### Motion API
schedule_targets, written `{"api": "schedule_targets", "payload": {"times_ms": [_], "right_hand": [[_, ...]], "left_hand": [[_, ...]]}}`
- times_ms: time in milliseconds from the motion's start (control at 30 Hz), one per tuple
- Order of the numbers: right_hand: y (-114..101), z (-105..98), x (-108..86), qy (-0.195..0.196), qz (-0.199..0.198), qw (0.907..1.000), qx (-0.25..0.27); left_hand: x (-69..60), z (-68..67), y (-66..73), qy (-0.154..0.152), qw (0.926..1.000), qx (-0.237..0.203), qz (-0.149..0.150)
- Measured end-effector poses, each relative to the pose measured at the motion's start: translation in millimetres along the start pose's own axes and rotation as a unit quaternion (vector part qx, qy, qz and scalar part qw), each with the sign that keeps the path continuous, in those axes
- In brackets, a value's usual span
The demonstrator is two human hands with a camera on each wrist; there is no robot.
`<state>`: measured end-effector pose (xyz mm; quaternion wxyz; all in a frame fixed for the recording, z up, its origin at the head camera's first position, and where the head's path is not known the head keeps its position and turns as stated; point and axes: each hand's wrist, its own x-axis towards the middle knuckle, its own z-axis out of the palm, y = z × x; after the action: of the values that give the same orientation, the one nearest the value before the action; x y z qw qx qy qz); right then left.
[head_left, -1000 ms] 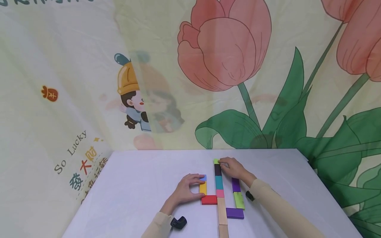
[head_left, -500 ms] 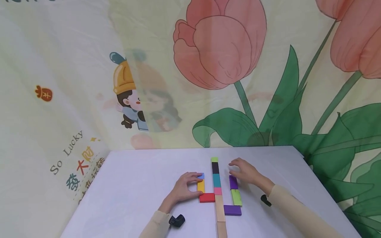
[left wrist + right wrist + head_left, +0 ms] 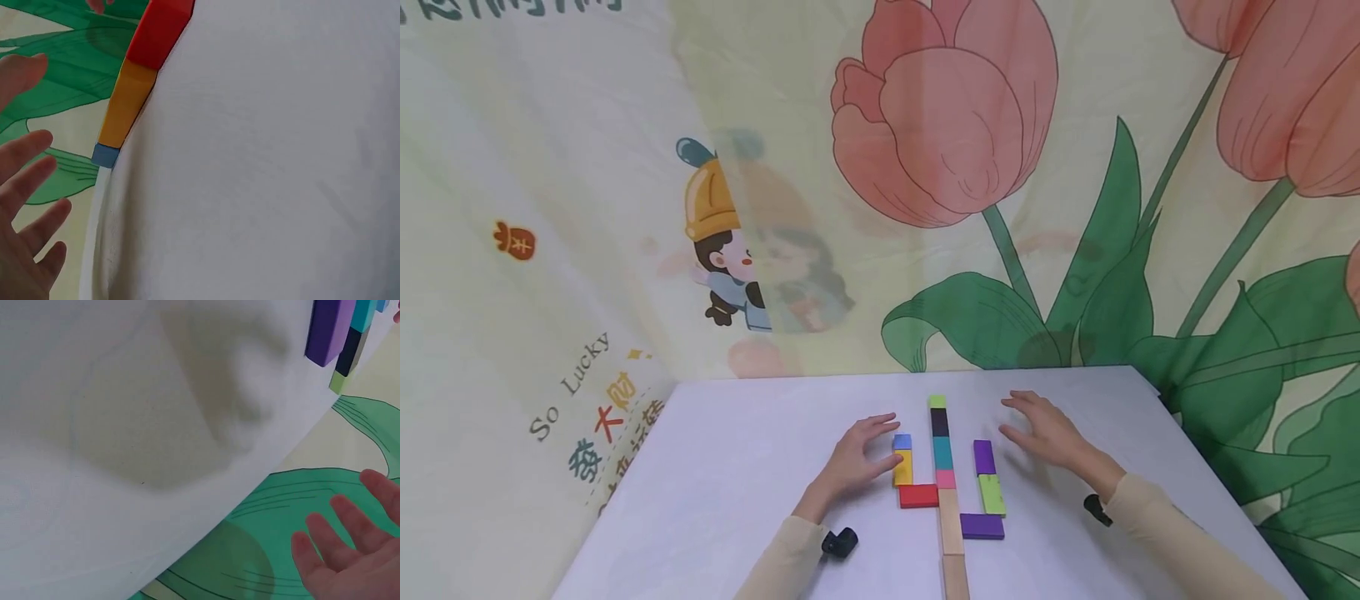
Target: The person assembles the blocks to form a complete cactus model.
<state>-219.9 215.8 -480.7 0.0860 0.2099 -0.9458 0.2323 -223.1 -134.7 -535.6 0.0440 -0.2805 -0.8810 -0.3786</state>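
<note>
Coloured blocks lie on the white table in a cactus-like layout. Its central column runs from wooden blocks (image 3: 951,521) up through a pink block (image 3: 946,479), a teal block (image 3: 942,453) and a black block (image 3: 939,422) to a small green one (image 3: 937,401). The left branch has a red block (image 3: 918,497), a yellow block (image 3: 128,103) and a blue block (image 3: 105,155). On the right are two purple blocks (image 3: 982,526) and a lime block (image 3: 992,495). My left hand (image 3: 848,458) hovers beside the yellow block, fingers spread, holding nothing. My right hand (image 3: 1051,433) is off to the right, fingers loosely extended.
The white table (image 3: 700,500) ends at a back edge against a printed curtain (image 3: 805,167) with tulips and a cartoon figure. A black wrist device (image 3: 840,543) sits at the left sleeve, another (image 3: 1097,510) at the right one.
My right hand has left the top of the central column and moved right. My left hand has come off the blue and yellow blocks, its fingers opening. The blocks keep their arrangement.
</note>
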Motion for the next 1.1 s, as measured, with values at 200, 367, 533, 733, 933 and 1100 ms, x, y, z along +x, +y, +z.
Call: {"api": "schedule_targets", "payload": {"times_ms": [200, 367, 533, 733, 933, 1100], "right_hand": [[-3.8, 9.7, -8.8, -0.101, 0.03, 0.9936, 0.04], [-5.1, 20.6, -16.5, -0.137, 0.044, 0.9878, 0.059], [-5.0, 25.0, -19.5, -0.135, 0.035, 0.9884, 0.06], [-6.7, 27.3, -24.2, -0.14, 0.036, 0.9873, 0.065], [-5.8, 31.7, -27.6, -0.148, 0.039, 0.9858, 0.068], [-4.0, 33.0, -27.7, -0.142, 0.019, 0.9881, 0.056]], "left_hand": [[-3.9, 6.3, -5.3, -0.04, 0.9989, 0.026, -0.005], [-9.4, 14.2, -12.7, -0.028, 0.9995, 0.014, 0.008], [-13.2, 18.6, -16.0, -0.01, 0.999, 0.031, 0.031], [-12.5, 18.4, -15.1, -0.016, 0.9988, 0.035, 0.03], [-11.4, 17.5, -14.5, -0.019, 0.9985, 0.041, 0.03], [-11.3, 16.8, -13.7, -0.021, 0.9984, 0.044, 0.03]]}}
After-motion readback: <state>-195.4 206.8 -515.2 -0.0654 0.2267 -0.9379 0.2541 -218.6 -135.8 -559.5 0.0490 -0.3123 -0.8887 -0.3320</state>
